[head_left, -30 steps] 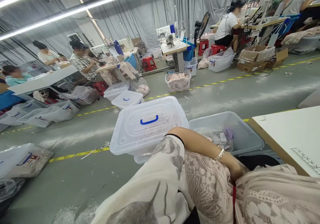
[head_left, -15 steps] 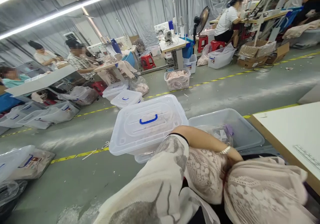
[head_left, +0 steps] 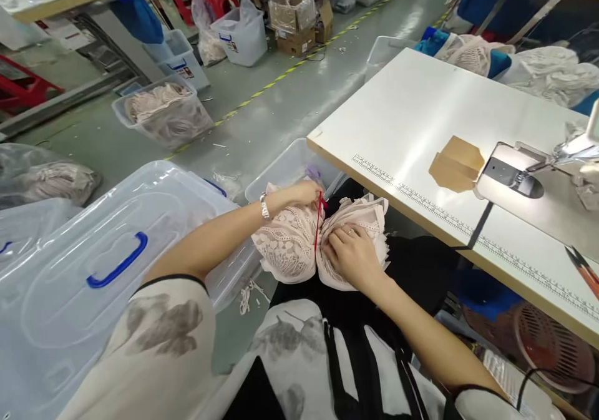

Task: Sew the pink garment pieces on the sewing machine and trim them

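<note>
On my lap lies a bundle of beige lace bra cups (head_left: 285, 245), gathered at its middle by a red string (head_left: 317, 226) into two rounded, layered halves. My left hand (head_left: 304, 193) pinches the red string at the bundle's far edge, where its ends come together; the fingertips are partly hidden. My right hand (head_left: 353, 253) is laid over the right half, its fingers bent into the lace and gripping it. Part of that half is hidden under the palm.
Left of me stands a lidded clear plastic box (head_left: 154, 220) with a blue handle. An open clear bin (head_left: 276, 164) is just beyond the bundle. At right, a white sewing table (head_left: 402, 120) carries a sewing machine (head_left: 575, 151), brown card (head_left: 458, 164) and scissors (head_left: 583, 267).
The view has swung right and down, bringing the sewing table and both hands into sight. The bundle now lies on my lap, with my left hand at the red string.
</note>
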A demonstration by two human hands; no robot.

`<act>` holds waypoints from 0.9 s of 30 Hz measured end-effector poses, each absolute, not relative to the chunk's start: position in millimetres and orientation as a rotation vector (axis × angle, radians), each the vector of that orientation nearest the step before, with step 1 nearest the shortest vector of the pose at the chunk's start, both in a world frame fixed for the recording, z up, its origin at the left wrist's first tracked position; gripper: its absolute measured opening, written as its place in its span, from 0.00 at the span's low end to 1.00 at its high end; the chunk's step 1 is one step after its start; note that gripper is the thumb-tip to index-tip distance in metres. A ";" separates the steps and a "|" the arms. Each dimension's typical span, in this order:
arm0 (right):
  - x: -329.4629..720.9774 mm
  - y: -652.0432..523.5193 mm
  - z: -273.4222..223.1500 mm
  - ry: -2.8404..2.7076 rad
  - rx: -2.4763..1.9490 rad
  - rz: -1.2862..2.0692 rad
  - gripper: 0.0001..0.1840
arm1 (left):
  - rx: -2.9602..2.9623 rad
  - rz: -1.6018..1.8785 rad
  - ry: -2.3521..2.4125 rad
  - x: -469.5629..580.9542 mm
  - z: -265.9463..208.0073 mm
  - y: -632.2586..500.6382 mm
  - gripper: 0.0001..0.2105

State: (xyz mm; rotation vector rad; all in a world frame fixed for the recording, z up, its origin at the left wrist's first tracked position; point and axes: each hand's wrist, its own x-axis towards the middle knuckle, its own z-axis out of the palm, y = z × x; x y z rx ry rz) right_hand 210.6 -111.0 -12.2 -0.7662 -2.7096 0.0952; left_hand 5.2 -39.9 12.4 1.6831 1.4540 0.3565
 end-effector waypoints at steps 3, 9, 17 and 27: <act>212.7 -94.4 -10.9 -2.751 -0.914 0.079 0.11 | 1.722 0.349 1.574 -5.1 25.1 -42.5 0.12; 220.3 -38.6 -9.6 -2.776 -1.188 0.242 0.08 | 1.937 0.595 1.624 20.2 44.4 -55.5 0.13; 221.8 -16.4 -2.9 -2.675 -0.970 0.636 0.03 | 2.211 0.648 1.493 57.0 38.5 -46.2 0.11; 188.1 -29.8 40.2 -2.256 -1.025 1.072 0.20 | 2.147 0.437 1.734 7.8 40.2 -75.5 0.14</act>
